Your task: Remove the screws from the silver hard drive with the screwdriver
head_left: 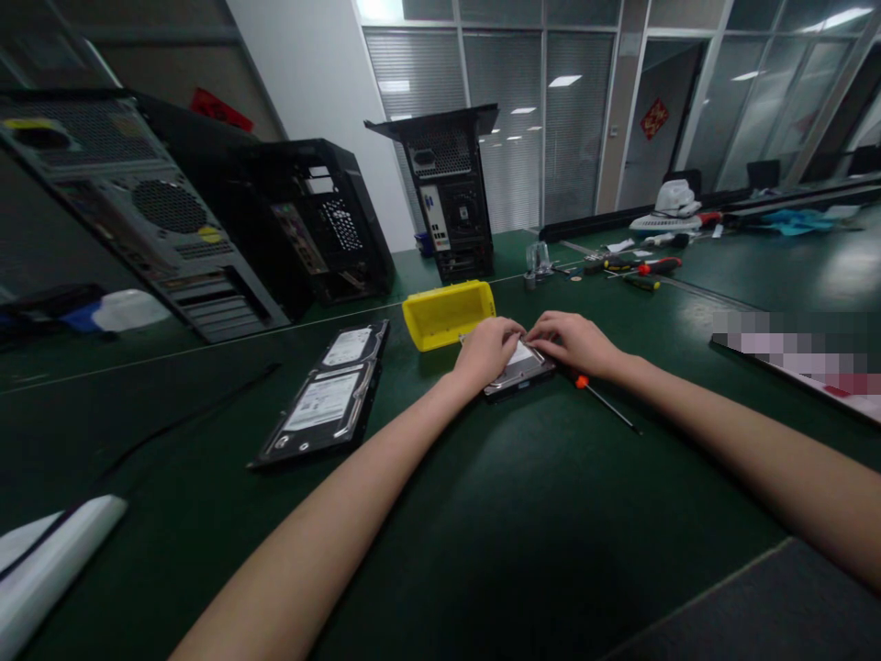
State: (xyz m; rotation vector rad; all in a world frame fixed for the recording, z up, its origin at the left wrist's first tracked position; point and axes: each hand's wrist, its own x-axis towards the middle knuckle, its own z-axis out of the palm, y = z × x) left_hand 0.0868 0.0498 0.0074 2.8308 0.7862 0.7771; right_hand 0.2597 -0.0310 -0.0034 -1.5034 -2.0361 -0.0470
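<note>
A hard drive (521, 369) lies on the green table in front of me, its far part covered by my hands. My left hand (490, 347) rests on its left side, fingers bent over the top. My right hand (573, 340) is at its far right edge, fingertips close together; anything small between them is hidden. Just right of the drive lies a screwdriver (606, 401) with an orange collar, its handle partly under my right hand. Behind my left hand a yellow bin (450, 315) is tipped toward me. Two more hard drives (323, 400) lie end to end at the left.
Computer cases (451, 197) stand at the back and left (172, 211). Screwdrivers (659, 266) and a white tool (667, 220) lie at the back right. A white object (61, 560) with a black cable is at the near left. A flat pinkish item (805, 363) lies right.
</note>
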